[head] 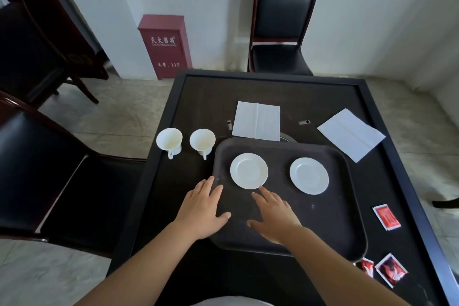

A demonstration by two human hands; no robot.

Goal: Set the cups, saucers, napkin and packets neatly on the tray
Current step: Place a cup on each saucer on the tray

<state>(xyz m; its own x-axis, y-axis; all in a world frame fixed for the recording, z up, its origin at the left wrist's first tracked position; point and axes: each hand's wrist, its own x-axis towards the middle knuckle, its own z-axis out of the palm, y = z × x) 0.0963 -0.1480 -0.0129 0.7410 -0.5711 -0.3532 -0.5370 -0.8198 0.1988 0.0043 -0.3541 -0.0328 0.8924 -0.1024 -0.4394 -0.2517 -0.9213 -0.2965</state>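
head view: a dark tray (330, 218) sits on a black table (387, 181), holding two white saucers (249, 170) (309, 175) side by side. both hands, left hand (202, 208) and right hand (274, 215), lie flat with fingers spread, holding nothing. two cups (169, 141) (202, 141) stand left of the tray; two napkins (257, 120) (351, 134) lie beyond it; red packets (386, 217) (391, 269) lie to its right.
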